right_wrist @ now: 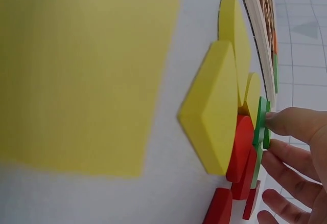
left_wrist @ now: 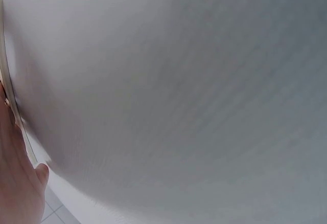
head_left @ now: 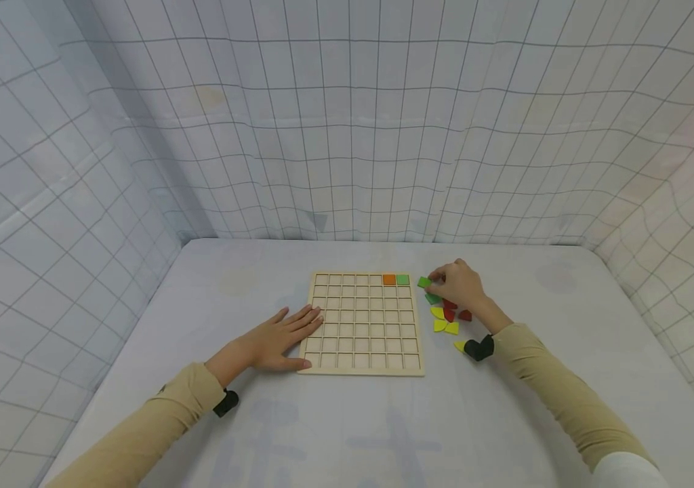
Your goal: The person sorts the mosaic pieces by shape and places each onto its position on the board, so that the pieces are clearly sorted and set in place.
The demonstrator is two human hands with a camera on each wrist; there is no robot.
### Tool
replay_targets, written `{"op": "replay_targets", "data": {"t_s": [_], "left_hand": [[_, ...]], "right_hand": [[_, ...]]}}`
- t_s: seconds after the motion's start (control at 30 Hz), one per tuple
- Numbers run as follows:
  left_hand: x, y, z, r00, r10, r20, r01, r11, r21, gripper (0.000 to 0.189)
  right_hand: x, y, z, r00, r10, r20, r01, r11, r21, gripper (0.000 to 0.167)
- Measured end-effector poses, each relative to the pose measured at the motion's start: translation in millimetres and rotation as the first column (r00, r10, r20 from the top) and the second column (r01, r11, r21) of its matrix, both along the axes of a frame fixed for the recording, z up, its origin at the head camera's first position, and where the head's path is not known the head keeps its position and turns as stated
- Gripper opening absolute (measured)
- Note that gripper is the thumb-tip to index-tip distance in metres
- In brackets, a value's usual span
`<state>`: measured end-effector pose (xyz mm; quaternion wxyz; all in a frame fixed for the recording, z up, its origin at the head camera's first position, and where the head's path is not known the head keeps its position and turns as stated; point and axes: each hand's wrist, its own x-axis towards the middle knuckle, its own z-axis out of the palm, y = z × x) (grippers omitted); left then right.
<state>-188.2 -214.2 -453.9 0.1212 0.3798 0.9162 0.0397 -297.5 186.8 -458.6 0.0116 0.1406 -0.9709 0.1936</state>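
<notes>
A pale wooden grid board (head_left: 362, 371) lies on the table with an orange square tile (head_left: 389, 279) and a light green square tile (head_left: 402, 279) in its far right corner. My left hand (head_left: 282, 339) rests on the board's left edge, fingers spread and thumb at the near corner. Just beyond the board's right side, my right hand (head_left: 459, 283) pinches a green tile (head_left: 423, 282) between thumb and forefinger. Close under that hand lie another green tile (head_left: 433, 298), yellow tiles (right_wrist: 209, 106) and red tiles (right_wrist: 240, 147).
One yellow tile (head_left: 459, 346) sits apart, nearer the front, partly behind the black camera (head_left: 479, 348) on the right wrist. White cloth (head_left: 347, 122) with a dark grid hangs behind the table (head_left: 322, 427) and along both sides.
</notes>
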Motion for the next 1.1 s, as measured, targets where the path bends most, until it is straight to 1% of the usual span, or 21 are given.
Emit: {"op": "replay_targets", "data": {"t_s": [0.37,0.63,0.87,0.97,1.1], "left_hand": [[-1.1,0.8,-0.5,1.000,-0.004,0.004,0.004,1.000,-0.008,0.085],[-1.2,1.2,-0.5,1.000,-0.007,-0.004,0.007,1.000,-0.011,0.085],[-1.1,0.8,0.3,1.000,0.000,0.003,0.000,1.000,-0.015,0.085],[-1.0,0.5,0.5,1.000,0.000,0.003,0.000,1.000,-0.017,0.085],[-0.7,0.4,0.8,1.000,-0.001,-0.001,0.001,1.000,-0.020,0.085]], "right_hand": [[-1.6,-0.8,0.7,1.000,-0.011,-0.007,0.011,1.000,-0.014,0.033],[-3.2,-5.3,8.2,1.000,-0.018,-0.004,0.017,0.999,-0.045,0.032],[-6.0,-11.4,13.6,0.999,-0.033,0.015,0.034,0.997,-0.063,0.031],[-7.2,-14.5,14.3,1.000,-0.021,0.013,0.022,0.997,-0.076,0.032],[-8.1,-19.0,14.7,1.000,0.014,0.000,-0.014,0.994,-0.111,0.032]]}}
